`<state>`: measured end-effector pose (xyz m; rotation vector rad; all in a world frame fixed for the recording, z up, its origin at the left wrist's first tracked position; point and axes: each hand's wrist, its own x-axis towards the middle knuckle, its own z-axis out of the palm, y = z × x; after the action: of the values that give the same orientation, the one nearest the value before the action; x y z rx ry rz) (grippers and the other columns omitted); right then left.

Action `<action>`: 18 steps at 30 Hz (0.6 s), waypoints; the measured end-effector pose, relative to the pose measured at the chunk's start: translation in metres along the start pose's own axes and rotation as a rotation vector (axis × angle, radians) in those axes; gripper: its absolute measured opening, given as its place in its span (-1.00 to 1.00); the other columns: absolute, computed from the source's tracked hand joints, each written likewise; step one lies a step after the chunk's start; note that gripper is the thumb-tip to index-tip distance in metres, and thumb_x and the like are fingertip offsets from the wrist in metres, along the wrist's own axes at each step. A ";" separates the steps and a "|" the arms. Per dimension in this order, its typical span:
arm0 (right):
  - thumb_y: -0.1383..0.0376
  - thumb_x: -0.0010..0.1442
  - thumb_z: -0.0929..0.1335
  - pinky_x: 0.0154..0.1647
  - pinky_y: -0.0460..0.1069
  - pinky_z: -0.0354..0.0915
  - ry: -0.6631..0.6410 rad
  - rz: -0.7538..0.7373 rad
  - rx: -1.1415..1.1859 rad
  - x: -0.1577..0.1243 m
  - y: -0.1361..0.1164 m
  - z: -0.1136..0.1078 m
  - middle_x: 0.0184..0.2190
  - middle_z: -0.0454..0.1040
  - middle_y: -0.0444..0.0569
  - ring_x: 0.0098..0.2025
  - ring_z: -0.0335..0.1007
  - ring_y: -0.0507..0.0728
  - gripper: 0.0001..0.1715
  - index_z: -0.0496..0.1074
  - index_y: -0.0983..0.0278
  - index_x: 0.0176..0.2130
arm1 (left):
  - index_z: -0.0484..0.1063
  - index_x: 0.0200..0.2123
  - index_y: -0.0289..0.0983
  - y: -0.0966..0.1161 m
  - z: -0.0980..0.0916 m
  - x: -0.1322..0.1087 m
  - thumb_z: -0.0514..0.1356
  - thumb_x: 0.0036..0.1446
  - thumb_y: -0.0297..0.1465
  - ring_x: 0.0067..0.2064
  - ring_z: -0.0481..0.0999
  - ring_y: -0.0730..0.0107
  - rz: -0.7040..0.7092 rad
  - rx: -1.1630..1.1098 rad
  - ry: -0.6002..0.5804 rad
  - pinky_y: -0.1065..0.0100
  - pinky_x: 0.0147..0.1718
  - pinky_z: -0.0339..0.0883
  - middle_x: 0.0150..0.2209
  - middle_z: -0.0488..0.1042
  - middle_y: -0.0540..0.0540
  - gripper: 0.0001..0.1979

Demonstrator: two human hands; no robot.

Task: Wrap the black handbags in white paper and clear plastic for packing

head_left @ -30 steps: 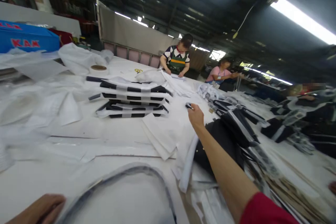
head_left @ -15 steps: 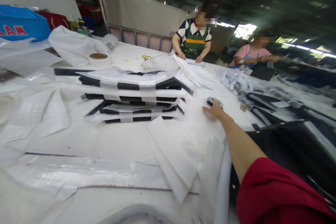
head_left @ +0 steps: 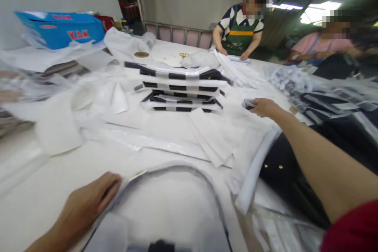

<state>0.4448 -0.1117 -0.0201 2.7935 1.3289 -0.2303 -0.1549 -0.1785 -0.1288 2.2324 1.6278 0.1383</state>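
My right hand [head_left: 265, 108] reaches out across the table, its fingers closed on a small grey-and-black roll-shaped object [head_left: 247, 104], partly covered by the fingers. At the lower left, my left hand [head_left: 99, 195] is closed with curled fingers, right against the left side of a plastic-wrapped bag handle [head_left: 184, 166]. What those fingers hold, if anything, is hidden. The handle arches up from the bottom edge, blurred. White paper strips [head_left: 211, 138] lie between the handle and a stack of black bands with white wrapping [head_left: 180, 87].
Black bags [head_left: 291, 165] with padded white wrapping lie along the right. A blue box [head_left: 65, 31], a tape roll [head_left: 141, 54] and yellow-handled scissors [head_left: 184, 54] are at the back. A person in a green apron [head_left: 240, 33] and a person in pink [head_left: 315, 47] work across the table.
The view has swung left and down, bringing my left hand and more of the handle into sight. My right hand has closed around the small object and turned it.
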 end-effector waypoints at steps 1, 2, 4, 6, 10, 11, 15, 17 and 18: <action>0.31 0.27 0.24 -0.24 -0.02 0.30 -0.010 -0.040 -0.004 -0.018 -0.006 -0.011 -0.26 0.57 0.21 -0.26 0.57 0.14 -0.62 0.55 0.50 -0.14 | 0.43 -0.30 -0.04 -0.001 -0.001 -0.003 -0.02 0.22 -0.11 -0.30 0.53 0.36 0.034 0.022 -0.030 0.39 -0.34 0.31 -0.29 0.55 0.14 -0.72; 0.29 0.23 0.31 -0.28 -0.02 0.32 0.004 -0.092 0.003 -0.040 -0.012 -0.023 -0.25 0.59 0.19 -0.28 0.56 0.17 -0.66 0.55 0.48 -0.13 | 0.43 -0.25 -0.09 -0.001 -0.003 -0.004 -0.04 0.23 -0.15 -0.28 0.54 0.34 0.061 0.041 -0.027 0.38 -0.31 0.29 -0.24 0.56 0.08 -0.71; 0.20 0.26 0.28 -0.26 0.01 0.33 0.098 -0.269 0.035 -0.096 -0.027 -0.042 -0.19 0.58 0.17 -0.22 0.55 0.21 -0.56 0.55 0.49 -0.09 | 0.42 -0.19 -0.14 0.001 -0.005 -0.002 -0.07 0.26 -0.20 -0.28 0.52 0.36 0.118 0.065 0.026 0.39 -0.30 0.24 -0.22 0.56 0.03 -0.69; 0.20 0.33 0.10 -0.14 0.03 0.27 0.214 -0.514 0.110 -0.163 -0.046 -0.052 -0.05 0.53 0.14 -0.09 0.50 0.16 -0.40 0.53 0.53 -0.05 | 0.41 -0.19 -0.16 0.005 -0.008 -0.001 -0.05 0.27 -0.23 -0.28 0.51 0.38 0.163 0.051 0.079 0.40 -0.28 0.21 -0.23 0.55 0.01 -0.73; 0.48 0.12 0.38 0.04 0.03 0.37 0.304 -0.967 0.183 -0.288 -0.097 -0.031 0.20 0.38 0.03 0.07 0.45 0.18 -0.60 0.54 0.22 -0.04 | 0.42 -0.20 -0.16 0.011 -0.011 -0.002 0.01 0.24 -0.31 -0.23 0.49 0.35 0.213 -0.073 0.117 0.40 -0.27 0.22 -0.23 0.55 -0.01 -0.79; 0.52 0.12 0.35 0.03 0.03 0.39 0.277 -1.017 0.148 -0.311 -0.109 -0.019 0.23 0.36 -0.01 0.07 0.46 0.16 -0.53 0.53 0.16 -0.03 | 0.43 -0.20 -0.16 0.011 -0.012 -0.004 0.03 0.24 -0.32 -0.21 0.50 0.34 0.220 -0.098 0.124 0.39 -0.26 0.22 -0.22 0.55 -0.01 -0.80; 0.64 0.03 0.25 0.08 0.08 0.37 0.040 -1.163 -0.082 -0.362 -0.144 0.033 0.13 0.47 -0.11 0.08 0.47 0.17 -0.38 0.59 0.07 -0.13 | 0.47 -0.20 -0.16 0.007 -0.013 -0.011 0.04 0.23 -0.34 -0.16 0.51 0.34 0.227 -0.199 0.155 0.39 -0.20 0.26 -0.18 0.57 -0.02 -0.79; 0.60 0.07 0.24 0.17 0.13 0.29 0.019 -1.108 -0.043 -0.372 -0.150 0.049 0.05 0.54 -0.09 0.10 0.45 0.16 -0.44 0.60 0.11 -0.15 | 0.50 -0.21 -0.16 0.005 -0.013 -0.016 0.05 0.23 -0.32 -0.15 0.51 0.35 0.234 -0.254 0.161 0.39 -0.18 0.28 -0.17 0.57 -0.02 -0.78; 0.56 0.09 0.25 0.19 0.12 0.27 0.026 -1.040 0.003 -0.375 -0.152 0.054 0.02 0.56 -0.07 0.11 0.45 0.16 -0.47 0.60 0.12 -0.12 | 0.51 -0.22 -0.15 0.004 -0.014 -0.018 0.05 0.23 -0.30 -0.15 0.51 0.35 0.242 -0.280 0.159 0.39 -0.18 0.28 -0.18 0.58 -0.01 -0.77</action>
<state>0.0871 -0.3092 -0.0129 1.8191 2.6182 -0.2039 -0.1612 -0.1935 -0.1120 2.2332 1.3095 0.5835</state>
